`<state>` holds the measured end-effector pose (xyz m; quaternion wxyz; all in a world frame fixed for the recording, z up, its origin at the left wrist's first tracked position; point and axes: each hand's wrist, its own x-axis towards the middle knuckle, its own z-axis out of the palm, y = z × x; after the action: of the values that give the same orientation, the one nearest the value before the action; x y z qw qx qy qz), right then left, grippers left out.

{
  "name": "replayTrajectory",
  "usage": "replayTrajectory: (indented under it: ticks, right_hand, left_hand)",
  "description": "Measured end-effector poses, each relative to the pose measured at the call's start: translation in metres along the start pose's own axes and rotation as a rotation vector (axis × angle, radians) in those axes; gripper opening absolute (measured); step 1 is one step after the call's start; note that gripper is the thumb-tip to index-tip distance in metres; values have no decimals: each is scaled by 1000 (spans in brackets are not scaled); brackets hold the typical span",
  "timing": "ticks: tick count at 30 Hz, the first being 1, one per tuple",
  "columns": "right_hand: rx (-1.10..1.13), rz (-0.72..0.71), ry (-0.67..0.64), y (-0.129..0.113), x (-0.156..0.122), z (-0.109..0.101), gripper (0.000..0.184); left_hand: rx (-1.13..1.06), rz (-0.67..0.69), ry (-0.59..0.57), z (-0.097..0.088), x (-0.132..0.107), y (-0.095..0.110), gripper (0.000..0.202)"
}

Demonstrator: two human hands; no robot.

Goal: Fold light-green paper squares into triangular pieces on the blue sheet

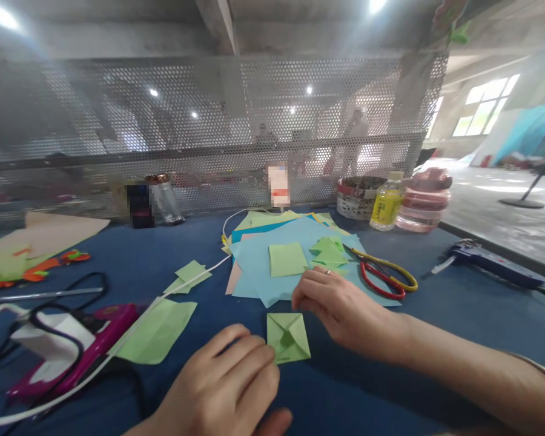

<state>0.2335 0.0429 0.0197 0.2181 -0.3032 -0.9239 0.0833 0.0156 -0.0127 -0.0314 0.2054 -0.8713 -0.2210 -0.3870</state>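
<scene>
I see left hand at bottom middle of frame, fingers bent, close together; cannot tell if it holds anything. Folded green square lies flat on blue table, lower middle, left fingers by its left edge. Right hand just right of square, fingers curled; I cannot tell if holding. Past it, middle of frame: green paper on light blue sheets. Scissors right of middle. Farther, right side: yellow bottle, pink bottle. Holed metal screen across back.
</scene>
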Motion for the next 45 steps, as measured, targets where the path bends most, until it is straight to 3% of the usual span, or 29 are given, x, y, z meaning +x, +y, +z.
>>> replayTrajectory:
  ticks: [6,9,14,21,28,34,39,45]
  right_hand:
    - [134,-149,-212,4,1,-7,43]
    - [123,-161,-241,1,2,-6,34]
    - [163,-134,-204,-2,2,-8,13]
    - [158,-92,-131,-7,-3,-3,15]
    - [109,-33,-98,-14,-7,8,17]
    - [103,-74,-140,-12,-4,8,14]
    - [117,-146,-149,-7,-2,8,21]
    - [108,-205,-98,-2,-3,9,23]
  left_hand:
    - [-88,-84,-39,-14,9,-5,24]
    - [-105,-111,-60,-17,12,-4,20]
    - [-166,-194,-164,-25,19,-6,28]
    - [-151,-201,-185,-31,27,-11,30]
    - [-235,-149,-198,-21,23,-12,21]
    - [-283,-180,-238,-18,10,-14,21]
    - [-286,-129,-219,-22,7,-17,24]
    - [-247,-131,-227,-28,10,-16,27]
